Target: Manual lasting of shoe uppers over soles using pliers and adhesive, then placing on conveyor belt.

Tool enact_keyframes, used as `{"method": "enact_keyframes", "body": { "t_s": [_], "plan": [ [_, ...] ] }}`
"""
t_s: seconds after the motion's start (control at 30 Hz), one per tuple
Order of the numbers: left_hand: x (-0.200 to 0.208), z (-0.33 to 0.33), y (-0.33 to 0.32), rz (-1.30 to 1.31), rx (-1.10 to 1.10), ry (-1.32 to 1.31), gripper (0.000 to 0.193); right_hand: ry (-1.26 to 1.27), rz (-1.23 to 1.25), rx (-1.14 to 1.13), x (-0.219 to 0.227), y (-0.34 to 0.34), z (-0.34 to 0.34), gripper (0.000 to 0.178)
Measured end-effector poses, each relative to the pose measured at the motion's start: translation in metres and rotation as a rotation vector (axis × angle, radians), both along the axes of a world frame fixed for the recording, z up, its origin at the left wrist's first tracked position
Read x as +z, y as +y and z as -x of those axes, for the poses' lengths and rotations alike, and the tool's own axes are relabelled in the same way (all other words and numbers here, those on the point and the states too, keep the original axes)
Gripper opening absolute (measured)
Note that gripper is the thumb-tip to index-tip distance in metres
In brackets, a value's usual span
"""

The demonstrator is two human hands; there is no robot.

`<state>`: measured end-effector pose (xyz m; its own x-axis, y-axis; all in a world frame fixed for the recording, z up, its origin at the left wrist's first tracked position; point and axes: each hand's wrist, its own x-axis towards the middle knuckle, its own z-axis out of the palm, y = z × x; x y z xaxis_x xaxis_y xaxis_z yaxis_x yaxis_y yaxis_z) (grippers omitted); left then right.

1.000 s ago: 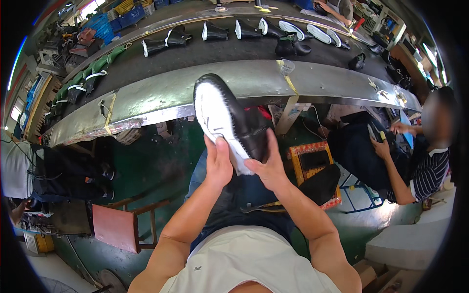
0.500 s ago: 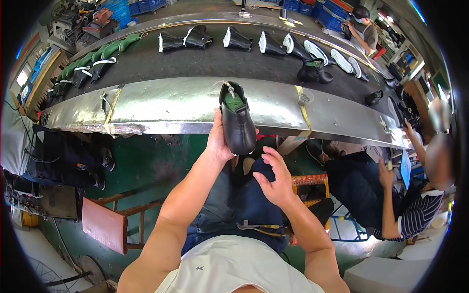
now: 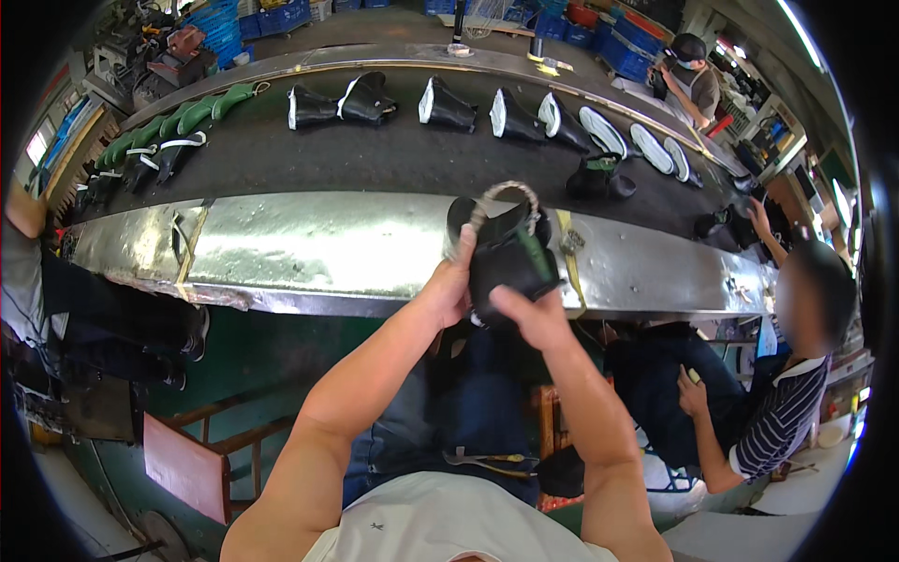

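A black ankle boot (image 3: 501, 262) is held between my two hands above my lap, just at the near edge of the metal bench rim (image 3: 328, 244). Its shape is blurred by motion. Something green, like a shoe last, shows in it, and a pale rope loop (image 3: 510, 187) arches from its top. My left hand (image 3: 451, 283) grips its left side, thumb upward. My right hand (image 3: 532, 317) is closed on its near right part, thumb across the surface; the other fingers are mostly hidden. Across my lap lie pliers (image 3: 492, 459).
Beyond the rim, a dark belt (image 3: 375, 164) carries several black boots (image 3: 448, 105) and green lasts (image 3: 192, 110). A pink-seated stool (image 3: 185, 465) stands at the left. A co-worker in a striped shirt (image 3: 782, 421) sits at the right, another person (image 3: 691, 80) works at far right.
My right hand, open and apart before, has closed on the boot. The boot has turned and blurred, and its rope loop now stands up. The right co-worker's head and arm have shifted.
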<state>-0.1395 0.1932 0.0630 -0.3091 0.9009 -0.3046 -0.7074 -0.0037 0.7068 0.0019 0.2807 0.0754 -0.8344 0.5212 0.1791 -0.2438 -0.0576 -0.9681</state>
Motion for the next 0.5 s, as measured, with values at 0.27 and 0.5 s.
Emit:
{"method": "enact_keyframes", "body": {
  "t_s": [0.27, 0.5],
  "plan": [
    [-0.020, 0.092, 0.039, 0.130, -0.163, 0.442, 0.061, 0.172, 0.628, -0.295, 0.015, 0.177, 0.084, 0.037],
    [-0.044, 0.143, 0.066, 0.189, -0.045, 0.444, 0.043, -0.439, -0.744, -0.972, -0.087, 0.297, 0.162, 0.104]
  ]
}}
